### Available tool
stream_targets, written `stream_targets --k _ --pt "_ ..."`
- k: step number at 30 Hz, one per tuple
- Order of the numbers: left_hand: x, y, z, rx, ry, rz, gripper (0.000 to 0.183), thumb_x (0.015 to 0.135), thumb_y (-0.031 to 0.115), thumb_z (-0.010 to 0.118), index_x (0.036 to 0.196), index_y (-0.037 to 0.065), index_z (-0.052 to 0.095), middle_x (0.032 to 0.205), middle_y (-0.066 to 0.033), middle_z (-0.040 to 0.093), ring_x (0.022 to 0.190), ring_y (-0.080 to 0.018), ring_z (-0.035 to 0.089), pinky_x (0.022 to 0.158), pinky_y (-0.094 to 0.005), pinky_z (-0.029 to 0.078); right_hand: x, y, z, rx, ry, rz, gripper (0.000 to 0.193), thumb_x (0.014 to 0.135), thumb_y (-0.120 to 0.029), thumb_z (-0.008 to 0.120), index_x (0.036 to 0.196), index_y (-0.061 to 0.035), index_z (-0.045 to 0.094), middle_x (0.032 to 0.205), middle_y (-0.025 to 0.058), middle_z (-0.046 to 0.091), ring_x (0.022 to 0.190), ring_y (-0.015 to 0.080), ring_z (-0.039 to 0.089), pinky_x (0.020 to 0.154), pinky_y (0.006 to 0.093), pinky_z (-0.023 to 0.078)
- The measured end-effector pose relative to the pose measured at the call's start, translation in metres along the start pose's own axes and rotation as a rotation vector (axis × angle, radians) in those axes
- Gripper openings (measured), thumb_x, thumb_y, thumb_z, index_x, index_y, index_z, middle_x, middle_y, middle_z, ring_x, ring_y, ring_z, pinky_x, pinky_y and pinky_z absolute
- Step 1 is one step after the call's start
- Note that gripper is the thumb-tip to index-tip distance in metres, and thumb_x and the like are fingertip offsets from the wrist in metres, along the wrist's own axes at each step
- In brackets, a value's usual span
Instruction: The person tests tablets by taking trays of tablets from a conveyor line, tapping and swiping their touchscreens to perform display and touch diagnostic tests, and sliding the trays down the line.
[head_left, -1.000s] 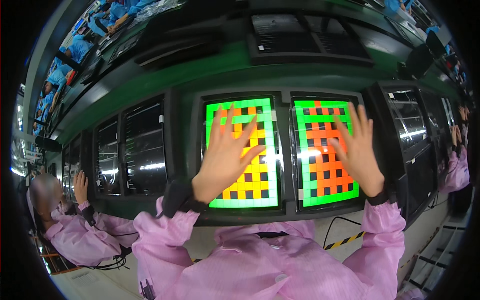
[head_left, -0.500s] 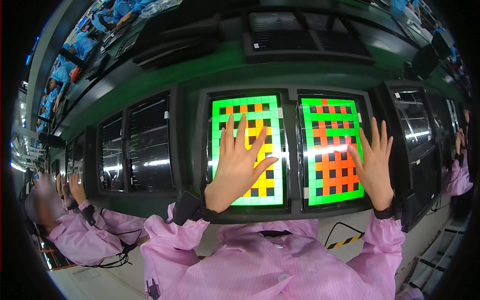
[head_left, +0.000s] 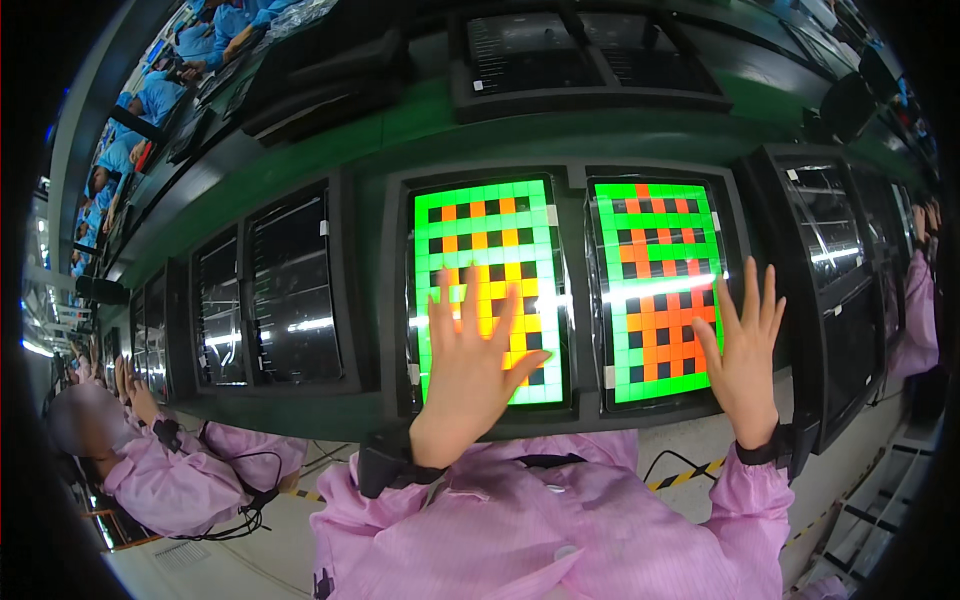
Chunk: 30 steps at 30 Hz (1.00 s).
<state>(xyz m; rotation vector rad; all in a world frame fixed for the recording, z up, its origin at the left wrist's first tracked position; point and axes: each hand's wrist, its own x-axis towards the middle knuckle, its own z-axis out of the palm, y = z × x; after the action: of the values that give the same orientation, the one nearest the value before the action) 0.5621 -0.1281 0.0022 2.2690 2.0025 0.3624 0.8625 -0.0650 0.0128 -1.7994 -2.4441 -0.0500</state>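
Note:
Two lit display panels lie side by side in a black tray (head_left: 590, 410) before me. The left panel (head_left: 490, 240) shows a green border with yellow, orange and black squares; the right panel (head_left: 660, 345) shows green, orange-red and black squares. My left hand (head_left: 468, 375) is open over the lower left part of the left panel, fingers spread, hiding some squares. Over the right panel's right edge, my right hand (head_left: 745, 375) is also open with fingers apart. Neither hand holds anything. Whether the fingertips touch the glass I cannot tell. Both wrists wear black bands.
Dark panels in black trays stand to the left (head_left: 295, 290), to the right (head_left: 825, 230) and at the back (head_left: 530, 60). A person in pink (head_left: 170, 470) works at my left, and another pink sleeve (head_left: 915, 315) shows far right. People in blue sit beyond.
My left hand has drawn back toward me, baring more upper squares of the left panel. My right hand has come slightly nearer too. The view has shifted a little; the panels' patterns look unchanged.

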Motion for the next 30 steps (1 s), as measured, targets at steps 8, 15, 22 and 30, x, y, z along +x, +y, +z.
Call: stream_targets --k 8,15,22,30 --pt "-0.044 -0.008 -0.016 0.03 0.046 -0.32 0.067 0.095 0.039 0.065 0.15 0.007 0.044 0.161 -0.0298 0.016 0.147 -0.0553 0.01 0.116 -0.0623 0.021 -0.017 -0.033 0.002 0.217 -0.111 -0.228 0.055 0.094 -0.039 0.065 0.146 -0.0257 0.051 0.161 0.0209 0.023 0.148 0.0525 0.014 0.117 0.0682 0.011" --pt "-0.033 0.013 -0.001 -0.075 -0.03 -0.028 0.065 0.094 0.038 0.067 0.149 0.011 0.047 0.159 -0.0292 0.02 0.146 -0.056 0.013 0.116 -0.0637 0.019 -0.031 -0.001 0.003 0.048 -0.012 0.155 0.052 0.1 -0.037 0.056 0.144 -0.0087 0.052 0.163 0.0226 0.021 0.152 0.0457 0.011 0.118 0.066 0.011" --pt "-0.068 0.001 -0.018 -0.072 0.083 -0.232 0.065 0.092 0.035 0.07 0.146 0.006 0.049 0.158 -0.0315 0.02 0.146 -0.0567 0.011 0.114 -0.0647 0.022 -0.043 -0.032 0.003 0.228 -0.029 -0.222 0.056 0.093 -0.041 0.064 0.145 -0.0225 0.053 0.163 0.0211 0.021 0.149 0.0506 0.013 0.116 0.0695 0.01" --pt "-0.067 0.016 -0.012 -0.057 -0.042 -0.066 0.071 0.091 0.036 0.07 0.152 0.012 0.043 0.162 -0.0271 0.017 0.148 -0.0551 0.01 0.116 -0.0612 0.022 -0.054 -0.001 -0.003 0.112 -0.012 -0.019 0.055 0.093 -0.035 0.064 0.143 -0.0133 0.054 0.163 0.0197 0.023 0.151 0.0474 0.012 0.118 0.0663 0.009"
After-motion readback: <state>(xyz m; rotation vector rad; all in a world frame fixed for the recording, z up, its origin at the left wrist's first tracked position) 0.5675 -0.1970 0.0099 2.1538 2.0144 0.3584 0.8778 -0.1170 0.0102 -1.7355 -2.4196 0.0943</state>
